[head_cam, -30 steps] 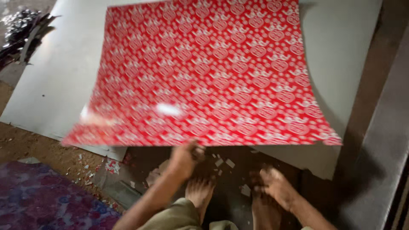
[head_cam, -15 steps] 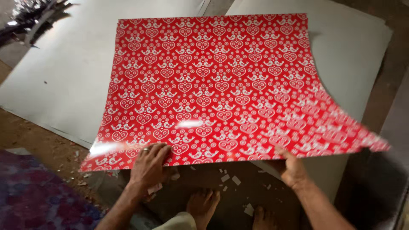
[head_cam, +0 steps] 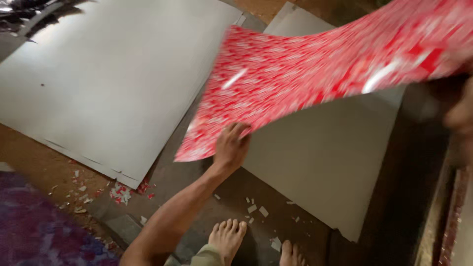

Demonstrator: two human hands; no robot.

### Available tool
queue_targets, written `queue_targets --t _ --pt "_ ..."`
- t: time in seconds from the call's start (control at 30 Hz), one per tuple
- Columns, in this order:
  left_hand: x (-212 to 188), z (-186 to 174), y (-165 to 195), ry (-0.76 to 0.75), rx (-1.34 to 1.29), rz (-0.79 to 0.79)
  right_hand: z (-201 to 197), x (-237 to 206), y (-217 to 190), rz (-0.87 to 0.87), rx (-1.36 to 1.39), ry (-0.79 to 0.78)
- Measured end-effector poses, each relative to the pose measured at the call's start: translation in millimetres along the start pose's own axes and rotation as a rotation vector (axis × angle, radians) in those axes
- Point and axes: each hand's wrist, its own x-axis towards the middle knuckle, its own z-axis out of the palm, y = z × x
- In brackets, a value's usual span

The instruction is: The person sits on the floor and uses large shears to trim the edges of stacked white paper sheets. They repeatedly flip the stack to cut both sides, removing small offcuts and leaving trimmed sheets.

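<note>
The left hand (head_cam: 231, 147) reaches forward from the lower middle of the head view on a bare forearm that rises slantwise from the bottom edge, wrist nearly straight. Its fingers are curled closed over the near edge of a red patterned paper sheet (head_cam: 315, 79), pinching it close to the sheet's lower left corner. The sheet is thin, glossy and flexible, red with a small white repeating pattern that motion blur smears; it is lifted off the floor and bows upward from the left hand toward the upper right corner of the view, with bright streaks of glare on it.

The right hand (head_cam: 460, 118) shows only as a dark blur at the right edge, just under the raised far end of the sheet; whether it grips the sheet cannot be told.

Below the sheet lie two flat grey boards: a large one (head_cam: 113, 88) fills the upper left of the floor, and a second (head_cam: 340, 162) lies under the lifted paper, its near corner toward the lower right. Small paper scraps (head_cam: 120, 193) are scattered by the near corner of the large board. Two bare feet (head_cam: 227, 239) stand at the bottom edge, and a purple rug (head_cam: 34, 226) covers the lower left corner.
</note>
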Motion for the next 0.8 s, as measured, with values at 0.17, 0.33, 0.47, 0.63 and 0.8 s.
queue_targets --t 0.17,0.33,0.47,0.63,0.8 --pt "53.1 68.5 68.9 0.109 -0.393 -0.037 59.6 -77.8 156.2 0.490 -0.752 -0.195" --pt "57.9 105.5 98.4 0.058 -0.583 -0.264 56.4 -83.6 162.5 -0.295 -1.199 0.260" --pt "34.7 128.0 86.4 0.124 -0.780 -0.358 67.9 -92.7 160.9 -0.309 -1.175 0.223" --pt "5.9 146.1 46.4 0.268 -1.157 -0.760 66.6 -83.1 75.7 0.088 -0.681 0.017" --pt "-36.5 120.9 3.3 -0.033 -0.406 -0.636 45.6 90.1 -237.1 -0.694 0.637 -0.491"
